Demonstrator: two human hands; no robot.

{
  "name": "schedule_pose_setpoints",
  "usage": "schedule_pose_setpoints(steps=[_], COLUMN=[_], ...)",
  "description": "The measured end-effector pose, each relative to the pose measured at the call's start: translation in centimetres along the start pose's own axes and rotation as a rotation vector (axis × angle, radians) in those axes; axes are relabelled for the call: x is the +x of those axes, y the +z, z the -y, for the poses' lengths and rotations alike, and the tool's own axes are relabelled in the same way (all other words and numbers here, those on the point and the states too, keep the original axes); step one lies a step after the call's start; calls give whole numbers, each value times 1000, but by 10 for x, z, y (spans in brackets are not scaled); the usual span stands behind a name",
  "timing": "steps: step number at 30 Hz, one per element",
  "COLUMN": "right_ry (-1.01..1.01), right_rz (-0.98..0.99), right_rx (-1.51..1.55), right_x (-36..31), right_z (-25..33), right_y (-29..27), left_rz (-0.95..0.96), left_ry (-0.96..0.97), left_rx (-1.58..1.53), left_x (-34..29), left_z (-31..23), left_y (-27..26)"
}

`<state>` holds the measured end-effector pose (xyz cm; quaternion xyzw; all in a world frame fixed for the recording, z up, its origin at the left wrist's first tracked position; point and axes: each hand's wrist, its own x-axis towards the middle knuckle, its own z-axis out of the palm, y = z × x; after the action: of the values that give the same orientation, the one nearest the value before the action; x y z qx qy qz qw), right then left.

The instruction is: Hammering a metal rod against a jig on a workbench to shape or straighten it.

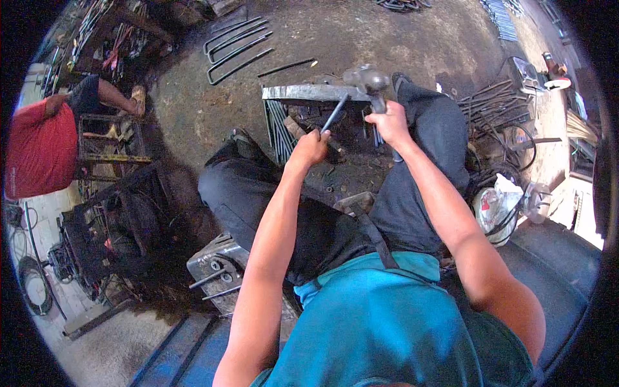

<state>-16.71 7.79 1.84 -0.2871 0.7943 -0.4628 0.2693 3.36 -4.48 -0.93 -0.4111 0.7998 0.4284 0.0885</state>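
My left hand (311,148) is closed around a thin grey metal rod (335,112), which slants up and to the right. The rod's far end is at the front edge of a flat, pale metal bar (300,93); whether it touches is hard to tell. In my right hand (391,123) is a hammer (367,79), gripped by the handle. Its rounded steel head, slightly blurred, is raised near the bar's right end. Several straight rods (278,132) stand below the bar's left end.
Bent U-shaped rods (237,45) lie on the floor ahead. A pile of rods (493,106) is at the right, near a white plastic bag (500,209). Another person in red (42,148) sits at the left. A metal block (222,267) stands by my left leg.
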Motion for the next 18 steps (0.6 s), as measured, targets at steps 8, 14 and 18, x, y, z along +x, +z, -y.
schedule_pose_setpoints(steps=[8,14,18], right_ry=[60,-50,106], right_rz=[38,20,43], right_rx=[-171,16,-211], right_x=[-2,-3,2], right_z=[9,12,8], right_y=[5,-6,8], left_rz=[-39,-29,-38], left_ry=[-16,66,37], left_rx=[18,-19,19], left_x=[7,8,7], left_z=[9,7,12], left_y=[11,8,9])
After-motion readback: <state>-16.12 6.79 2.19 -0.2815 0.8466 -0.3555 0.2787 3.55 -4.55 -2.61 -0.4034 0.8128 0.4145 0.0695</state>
